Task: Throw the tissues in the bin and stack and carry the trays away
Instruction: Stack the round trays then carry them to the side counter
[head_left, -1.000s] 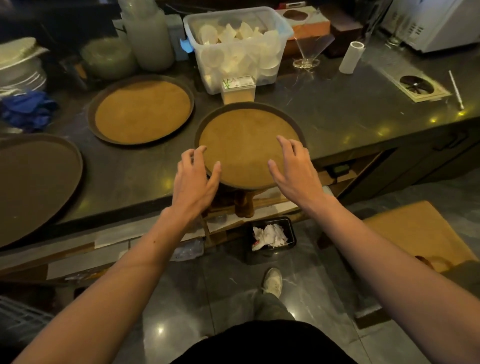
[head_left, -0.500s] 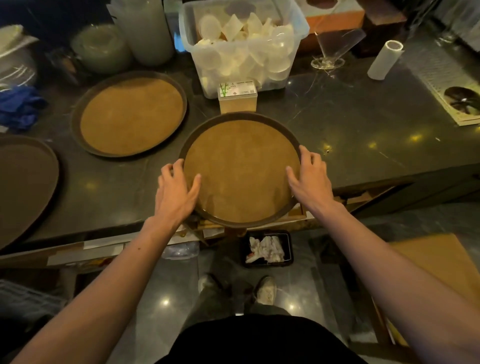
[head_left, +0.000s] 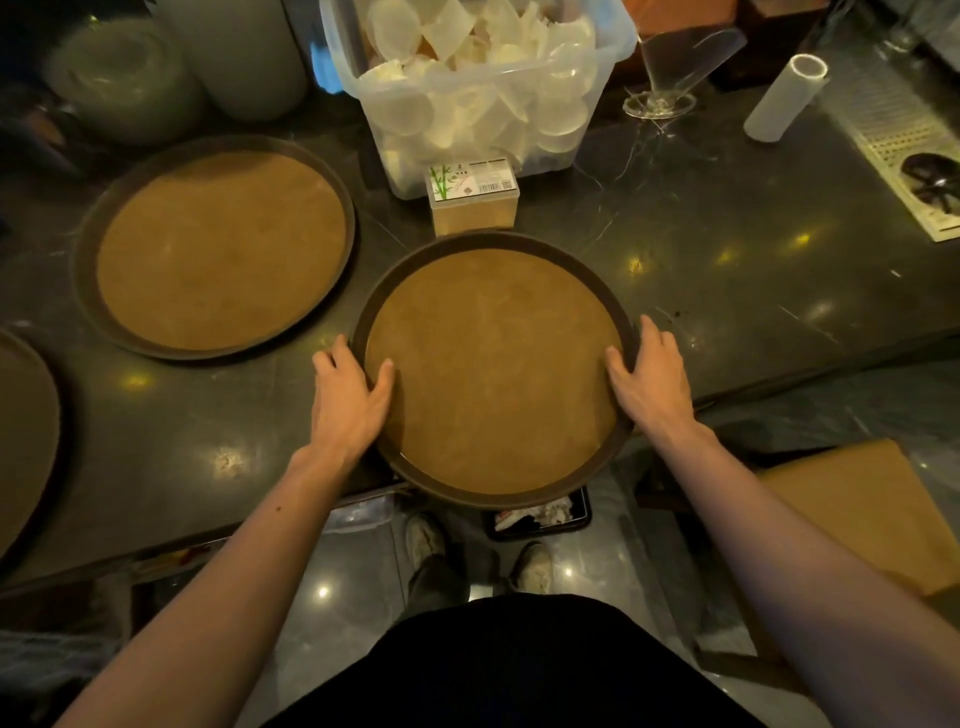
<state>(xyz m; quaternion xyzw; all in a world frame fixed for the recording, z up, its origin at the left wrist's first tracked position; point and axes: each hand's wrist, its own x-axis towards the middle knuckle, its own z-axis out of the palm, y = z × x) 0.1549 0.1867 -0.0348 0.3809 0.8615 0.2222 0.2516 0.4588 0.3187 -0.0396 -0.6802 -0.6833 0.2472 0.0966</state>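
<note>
A round brown tray (head_left: 493, 369) with a dark rim sits at the counter's front edge, its near part overhanging. My left hand (head_left: 350, 397) grips its left rim with the thumb on the tray's surface. My right hand (head_left: 649, 382) grips the right rim the same way. A second round tray (head_left: 218, 249) lies on the counter to the left. Part of a third tray (head_left: 23, 441) shows at the far left edge. On the floor under the held tray stands a small black bin (head_left: 540, 517) with crumpled white tissues inside, mostly hidden by the tray.
Behind the held tray stand a small toothpick box (head_left: 472, 200) and a clear tub of plastic cups (head_left: 483, 88). A glass stand (head_left: 670, 73) and a paper roll (head_left: 784, 96) are at the back right. A tan seat (head_left: 857, 509) is at the right.
Both hands slid from the tray's near edge out to its left and right rims and closed on them. The view moved closer over the counter, and the tray now covers most of the bin.
</note>
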